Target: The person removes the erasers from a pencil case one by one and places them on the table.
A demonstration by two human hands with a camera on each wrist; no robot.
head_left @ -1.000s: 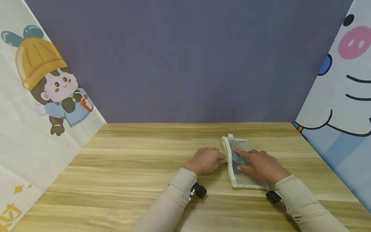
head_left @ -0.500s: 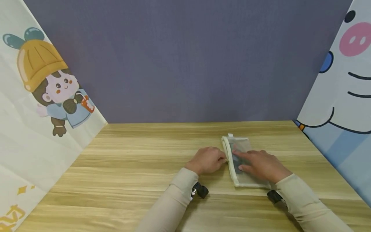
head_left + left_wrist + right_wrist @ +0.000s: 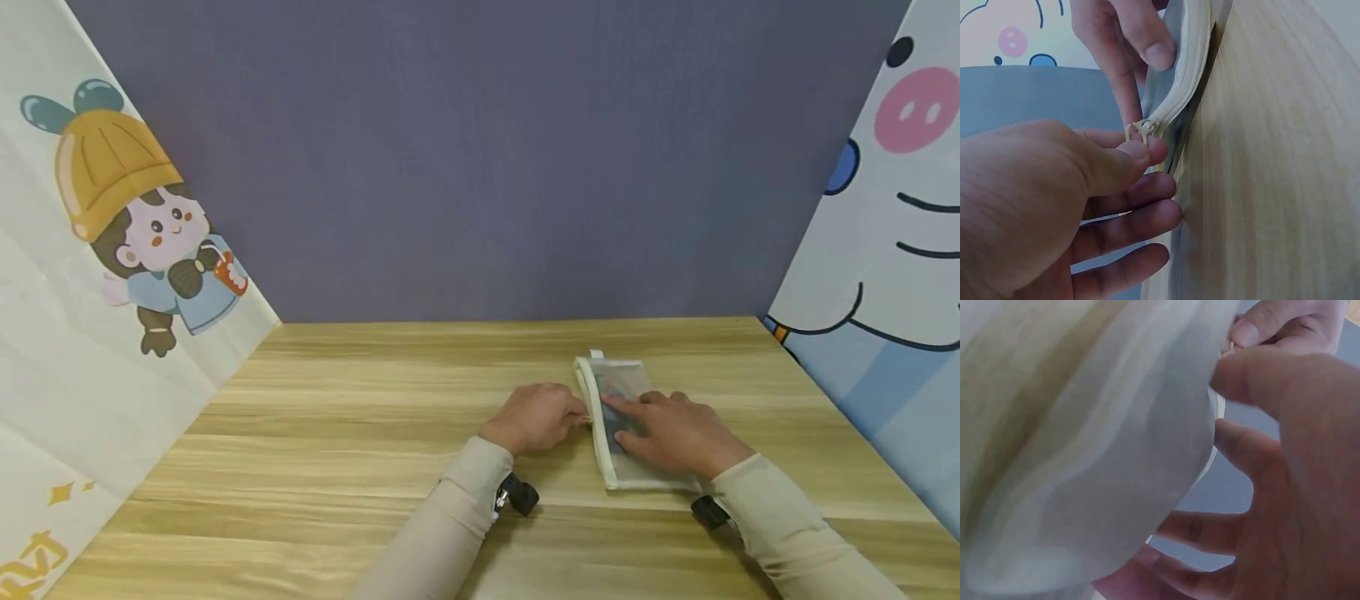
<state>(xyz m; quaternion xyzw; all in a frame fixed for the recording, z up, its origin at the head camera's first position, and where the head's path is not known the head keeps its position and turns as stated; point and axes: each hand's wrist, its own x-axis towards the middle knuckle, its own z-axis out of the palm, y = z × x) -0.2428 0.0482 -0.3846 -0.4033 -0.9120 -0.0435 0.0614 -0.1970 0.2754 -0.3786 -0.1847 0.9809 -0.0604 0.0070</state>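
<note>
My left hand (image 3: 534, 417) pinches the small pale zipper pull (image 3: 1142, 128) on the long cream zip edge (image 3: 601, 446), slanting 11 to 5 o'clock, of a translucent grey rectangular pouch (image 3: 628, 379) at that nearer grip's 3 o'clock; my right hand (image 3: 678, 433) rests atop, fingers spread

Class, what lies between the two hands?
In the head view, the cream zipper edge of the translucent pouch runs between the left hand and right hand.
</note>
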